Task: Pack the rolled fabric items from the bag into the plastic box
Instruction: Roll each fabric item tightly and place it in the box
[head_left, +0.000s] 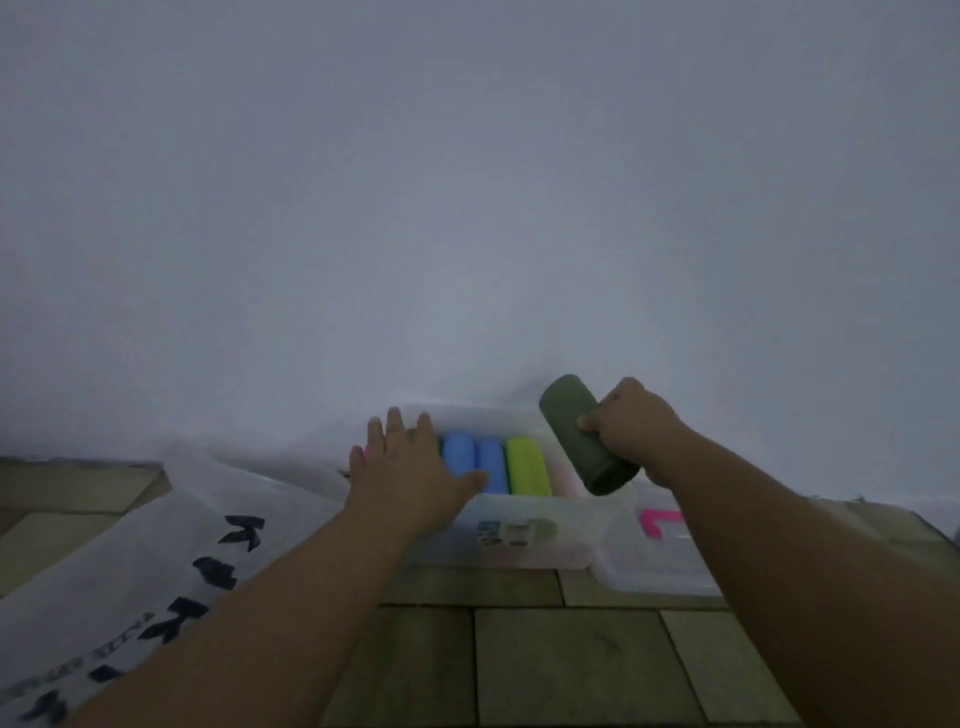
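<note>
The right grip (626, 431) curls round a dark green rolled fabric cylinder (587, 434), holding it tilted above the right end of the clear plastic box (519, 535) on the tiled floor (545, 665). The left grip (410, 467), fingers straight and spread, lies flat over the box's left end, beside two blue fabric rolls (460, 457) and a lime-green fabric roll (527, 465). The white lettered plastic bag (156, 545) lies left.

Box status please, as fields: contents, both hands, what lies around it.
box: clear plastic, open, on tiled floor
contents: two blue rolls, one lime roll, side by side
left hand: open, flat over box's left part
right hand: grips green roll above box's right end
bag: white, left of box
lid: clear, on floor right of box
</note>
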